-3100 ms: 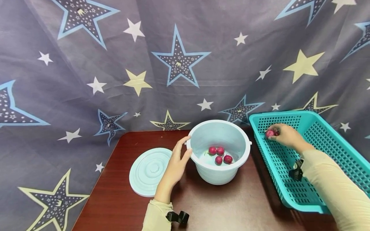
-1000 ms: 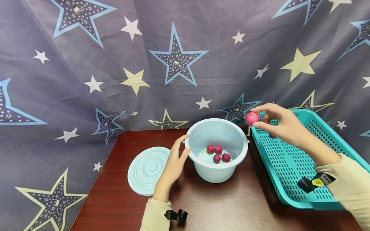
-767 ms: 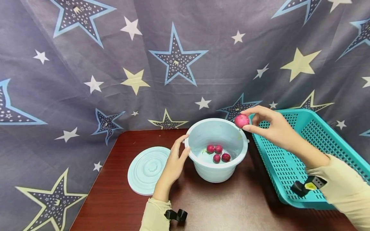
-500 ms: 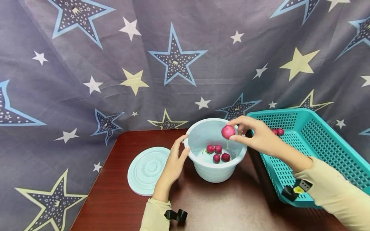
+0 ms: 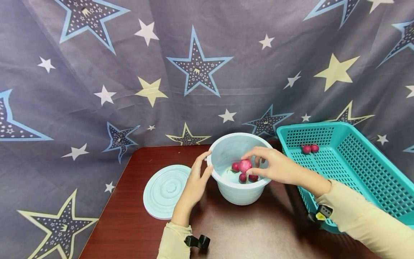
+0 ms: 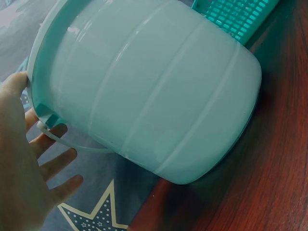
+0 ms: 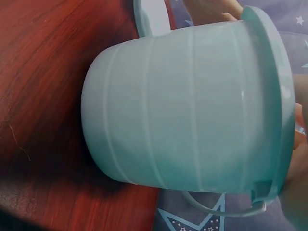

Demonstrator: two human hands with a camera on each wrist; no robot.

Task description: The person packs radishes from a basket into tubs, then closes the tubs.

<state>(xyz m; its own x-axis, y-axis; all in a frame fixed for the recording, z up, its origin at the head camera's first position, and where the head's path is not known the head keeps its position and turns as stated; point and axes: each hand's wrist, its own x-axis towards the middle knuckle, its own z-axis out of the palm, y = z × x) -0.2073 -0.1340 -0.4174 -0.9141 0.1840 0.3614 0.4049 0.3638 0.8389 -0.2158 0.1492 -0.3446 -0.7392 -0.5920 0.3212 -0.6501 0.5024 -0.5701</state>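
Note:
A pale blue bucket (image 5: 239, 196) stands on the table, with several red radishes (image 5: 242, 177) on its bottom. Over its near right rim reaches my right hand (image 5: 275, 165), pinching a larger pinkish radish (image 5: 245, 166) between thumb and fingertips inside the bucket, just above the others and partly covering them. At the left rim, my left hand (image 5: 195, 181) touches the bucket with thumb and fingers loosely extended. The left wrist view shows the bucket's ribbed wall (image 6: 144, 86), fingers near its handle (image 6: 82, 148). In the right wrist view the wall (image 7: 183, 110) hides the radishes.
To the right lies a teal perforated basket (image 5: 336, 163) holding two radishes (image 5: 309, 149) at its far left corner. A round pale blue lid (image 5: 168, 190) lies left of the bucket. Behind the brown table (image 5: 129, 230) hangs a grey star-patterned cloth (image 5: 200, 115).
My right hand has taken a radish out of the basket, carried it left over the rim and lowered it into the bucket. The left hand has stayed at the rim.

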